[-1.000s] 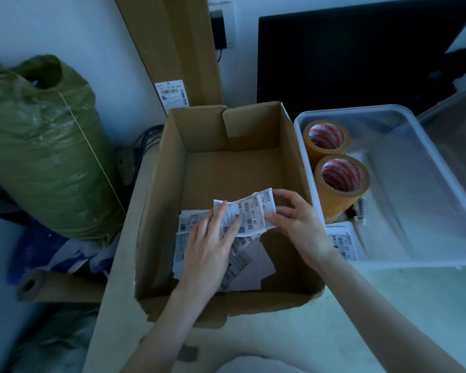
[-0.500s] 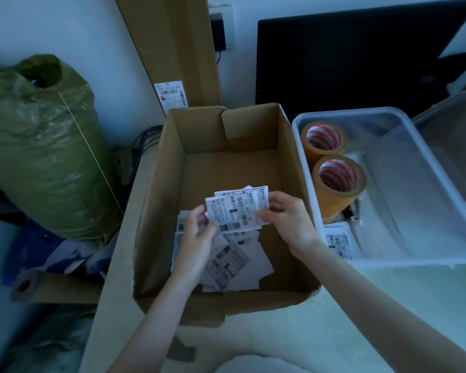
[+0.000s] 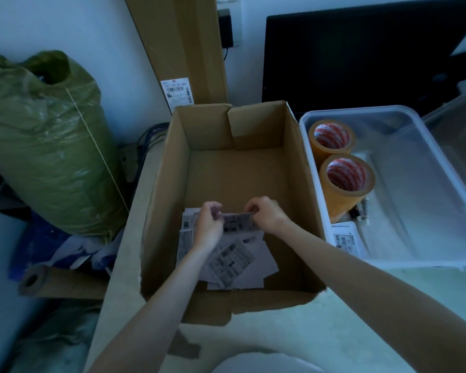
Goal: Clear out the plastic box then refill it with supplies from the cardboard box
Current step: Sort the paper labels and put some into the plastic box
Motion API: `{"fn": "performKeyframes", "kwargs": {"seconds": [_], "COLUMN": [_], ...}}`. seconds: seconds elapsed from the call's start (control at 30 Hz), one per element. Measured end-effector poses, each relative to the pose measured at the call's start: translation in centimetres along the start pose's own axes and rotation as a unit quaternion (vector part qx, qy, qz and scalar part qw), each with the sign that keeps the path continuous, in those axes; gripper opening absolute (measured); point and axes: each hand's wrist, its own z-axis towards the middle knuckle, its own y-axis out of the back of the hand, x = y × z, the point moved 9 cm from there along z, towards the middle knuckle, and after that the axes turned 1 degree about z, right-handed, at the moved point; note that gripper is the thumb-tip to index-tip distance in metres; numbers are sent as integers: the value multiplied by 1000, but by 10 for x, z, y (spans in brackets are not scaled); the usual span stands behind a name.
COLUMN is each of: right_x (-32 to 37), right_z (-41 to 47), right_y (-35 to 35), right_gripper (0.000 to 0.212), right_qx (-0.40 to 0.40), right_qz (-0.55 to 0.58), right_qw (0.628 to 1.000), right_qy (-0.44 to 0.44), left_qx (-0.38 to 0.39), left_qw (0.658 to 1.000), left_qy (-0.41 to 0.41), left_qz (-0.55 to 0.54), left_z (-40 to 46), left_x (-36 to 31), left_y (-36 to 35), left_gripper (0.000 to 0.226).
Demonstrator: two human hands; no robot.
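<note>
Open carton (image 3: 221, 168) at centre, flaps up; far half of floor bare, near half covered w/ loose labels (image 3: 232, 258). Both hands inside, above the pile: left hand (image 3: 209, 226) and right hand (image 3: 264, 215) each pinched on one end of a label strip (image 3: 238, 222), held level between them, blurred.

Clear tub (image 3: 414, 184) just right of carton, walls touching or nearly so. In its left side: two tape rolls (image 3: 346, 175) on edge, one behind the other; small dark bits w/ a spring by near roll, too small to tell; label packet (image 3: 346, 239) at near-left corner. Rest of tub floor bare.

Left of carton: green sack (image 3: 43, 146), upright, w/ cardboard tube (image 3: 62, 284) lying below it on floor. Flat cardboard sheet (image 3: 183, 47) leaning on far wall behind carton. Black screen (image 3: 361, 57) behind tub.

Right forearm crosses carton's near-right corner. Open tabletop (image 3: 334, 332) near side, in front of tub. Table's left edge runs close along carton's left wall.
</note>
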Motion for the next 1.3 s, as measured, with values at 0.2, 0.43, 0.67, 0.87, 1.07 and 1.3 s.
{"fn": "performKeyframes", "kwargs": {"seconds": [0.2,0.43,0.67,0.87,1.07,1.3], "right_x": [-4,-5,4,13,10,0], "right_z": [0,-2,-11,-49,-89,-110], "right_y": [-15,-27,-2,43,73,75], "right_gripper": [31,29,26,22,20,24], "right_qx": [45,84,50,-46,-114,-158], "right_qz": [-42,-63,-10,33,165,221], "right_qw": [998,994,999,995,973,955], "right_qy": [-6,-8,7,77,116,116], "left_qx": [24,91,63,59,160,188], "left_qw": [999,994,997,990,861,806], "left_qy": [6,52,28,14,-13,-43], "left_qz": [-31,-30,-41,129,483,560], "left_z": [2,0,-2,4,-10,-14], "left_x": [16,20,9,26,61,62], "left_y": [-10,-23,-7,0,-32,-44], "left_gripper": [45,36,21,20,63,44]}}
